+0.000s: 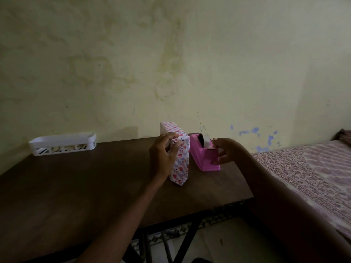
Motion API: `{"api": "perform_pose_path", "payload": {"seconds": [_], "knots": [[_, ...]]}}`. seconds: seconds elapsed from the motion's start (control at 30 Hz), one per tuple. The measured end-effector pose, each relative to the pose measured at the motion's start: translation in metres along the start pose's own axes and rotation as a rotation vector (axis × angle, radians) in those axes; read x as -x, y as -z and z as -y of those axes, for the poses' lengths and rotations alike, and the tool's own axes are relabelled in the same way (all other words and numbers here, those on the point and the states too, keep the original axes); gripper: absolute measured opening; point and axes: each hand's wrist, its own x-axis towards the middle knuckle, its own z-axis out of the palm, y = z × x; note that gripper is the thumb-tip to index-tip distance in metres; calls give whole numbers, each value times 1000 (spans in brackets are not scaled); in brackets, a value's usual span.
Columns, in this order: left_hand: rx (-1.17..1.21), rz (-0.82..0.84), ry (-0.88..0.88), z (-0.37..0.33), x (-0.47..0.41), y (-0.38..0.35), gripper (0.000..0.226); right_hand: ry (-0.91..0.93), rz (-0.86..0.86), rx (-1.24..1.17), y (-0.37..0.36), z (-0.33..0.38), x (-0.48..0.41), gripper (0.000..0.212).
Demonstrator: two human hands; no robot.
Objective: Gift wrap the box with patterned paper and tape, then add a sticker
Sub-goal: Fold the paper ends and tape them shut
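A box wrapped in white paper with pink and blue hearts [180, 160] stands on its narrow edge on the dark wooden table [76, 186]. My left hand [164, 154] grips its near upper end, fingers curled over the paper fold. Right beside the box sits a pink tape dispenser [204, 158] with a roll of clear tape [205, 140]. My right hand [226, 150] is at the dispenser's front, and its thumb and fingers pinch the loose tape end at the cutter.
A white plastic tray [62, 143] with a few small items stands at the table's far left against the yellowish wall. A bed with a patterned cover [303, 168] lies to the right. The table's front edge runs diagonally near my arms.
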Motion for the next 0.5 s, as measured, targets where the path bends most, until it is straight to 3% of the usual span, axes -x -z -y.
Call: {"api": "perform_pose_path", "payload": {"seconds": [0.17,0.2,0.3,0.43,0.5], "knots": [[15,-1,-7,3,0,1,24,-5,66,46,8,3,-8,19],[20,1,-7,3,0,0,23,99,68,70,14,-2,-16,23],[27,-10,-3,4,1,-1,23,300,107,303,24,-18,-31,65],[33,-10,6,4,0,-1,25,421,106,337,21,-17,-13,66],[40,-6,6,3,1,-1,25,437,87,281,22,-22,-7,56]]}}
